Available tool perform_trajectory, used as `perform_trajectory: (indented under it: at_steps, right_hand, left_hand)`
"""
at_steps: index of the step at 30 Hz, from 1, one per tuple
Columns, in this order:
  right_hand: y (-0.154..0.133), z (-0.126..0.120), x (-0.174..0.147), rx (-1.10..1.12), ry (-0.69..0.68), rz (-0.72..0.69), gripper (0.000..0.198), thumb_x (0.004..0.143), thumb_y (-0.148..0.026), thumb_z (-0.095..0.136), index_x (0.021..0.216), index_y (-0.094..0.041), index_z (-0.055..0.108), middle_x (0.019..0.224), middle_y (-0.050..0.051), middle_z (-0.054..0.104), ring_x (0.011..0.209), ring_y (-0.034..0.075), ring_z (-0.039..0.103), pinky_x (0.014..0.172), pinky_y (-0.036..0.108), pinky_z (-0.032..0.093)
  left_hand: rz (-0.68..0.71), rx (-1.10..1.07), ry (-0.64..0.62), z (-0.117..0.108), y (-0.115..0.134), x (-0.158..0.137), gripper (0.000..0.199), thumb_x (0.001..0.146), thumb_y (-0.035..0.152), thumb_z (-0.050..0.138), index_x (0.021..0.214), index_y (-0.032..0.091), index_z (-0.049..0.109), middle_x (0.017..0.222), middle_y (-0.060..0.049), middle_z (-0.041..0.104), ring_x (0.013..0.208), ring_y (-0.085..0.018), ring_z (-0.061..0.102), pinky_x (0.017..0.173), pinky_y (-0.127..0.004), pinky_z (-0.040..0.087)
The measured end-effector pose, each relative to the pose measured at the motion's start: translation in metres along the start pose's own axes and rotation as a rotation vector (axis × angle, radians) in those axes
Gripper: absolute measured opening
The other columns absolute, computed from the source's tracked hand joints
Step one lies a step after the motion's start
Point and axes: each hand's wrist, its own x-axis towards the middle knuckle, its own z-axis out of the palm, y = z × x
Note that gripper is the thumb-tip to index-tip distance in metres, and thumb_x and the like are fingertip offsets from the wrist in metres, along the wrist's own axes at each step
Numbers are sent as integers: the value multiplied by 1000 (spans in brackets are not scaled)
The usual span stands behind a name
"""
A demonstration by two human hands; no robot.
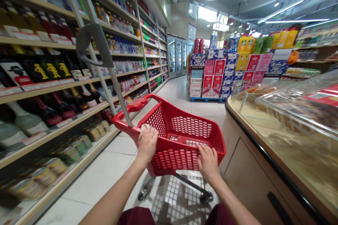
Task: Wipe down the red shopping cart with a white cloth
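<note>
A small red plastic shopping cart [185, 121] stands side-on in front of me, with nothing visible in its basket. Bunched under my left hand [148, 142] is a pale cloth [144, 127], pressed on the cart's near rim close to the handle end; its fingers are closed. My right hand [208, 161] has its fingers curled over the same rim near the other end. A grey metal pole [117, 88] with a grey plastic grip [99, 45] rises from the handle end and leans up to the left.
Shelves of bottles and cans [63, 86] run along the left. At right is a wooden counter [248, 161] with clear covers over food. Stacked drink boxes [213, 74] stand ahead, glass-door coolers [176, 54] farther back. Tiled floor [174, 89] leads between them.
</note>
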Motion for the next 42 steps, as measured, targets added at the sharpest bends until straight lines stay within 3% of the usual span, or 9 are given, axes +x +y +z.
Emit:
perform_trajectory:
  at_steps: [3,5,11,13,17,24,32,37,42]
  right_hand:
    - [3,0,0,7,-9,-54,46,71,-10,40,115,-21,50,110,6,56,103,20,46,94,41,26]
    - [8,-2,0,11,-30,-85,47,71,-9,39,115,-22,50,110,5,57,103,19,47,93,40,26]
    - [10,-1,-3,22,-6,-68,44,72,-9,38,114,-19,51,109,7,57,103,19,47,94,41,25]
    - [9,1,-4,23,22,-58,44,72,-9,39,113,-19,51,107,7,58,101,20,47,94,42,24]
    - [14,4,-4,21,36,-107,45,71,-9,39,114,-20,50,106,6,58,99,19,49,91,40,26]
    - [20,2,-10,24,71,-113,43,72,-8,39,113,-19,51,106,6,58,99,19,48,92,40,26]
    - [17,-2,-14,20,44,-100,45,73,-9,39,115,-21,50,106,6,58,100,19,48,93,40,26]
    - [17,-4,-14,29,7,-99,48,72,-9,39,118,-23,48,108,5,57,101,19,48,93,40,26]
    - [14,-5,-16,47,14,-106,47,73,-9,39,117,-21,49,108,5,57,102,18,47,94,39,25]
  left_hand:
    - [156,-47,-52,9,35,1,39,77,4,32,109,13,54,115,-11,55,112,-23,45,94,-42,37]
    - [219,-49,-81,4,31,5,39,77,5,33,110,14,53,115,-10,56,112,-22,45,94,-41,36]
    - [-78,109,15,-19,-25,12,39,78,8,31,109,13,53,118,-13,53,115,-27,42,95,-47,33]
    - [-109,138,26,-14,-14,8,37,78,7,32,106,10,56,115,-15,55,113,-26,44,94,-43,36]
    - [73,104,-76,-6,16,7,37,75,4,35,104,9,57,111,-13,58,110,-24,48,96,-37,36]
    - [-57,114,-31,-37,-43,17,36,78,7,30,103,5,55,115,-20,52,113,-26,44,95,-43,35]
    - [-9,-43,-67,-5,11,3,36,72,8,36,102,15,55,100,-11,62,98,-21,55,94,-39,36]
    - [-100,-15,19,-35,-17,18,49,72,10,37,121,10,38,124,-16,45,117,-24,39,98,-42,32]
    - [-192,99,-100,-56,-48,10,39,75,26,41,112,15,48,126,-14,45,110,-28,46,89,-47,40]
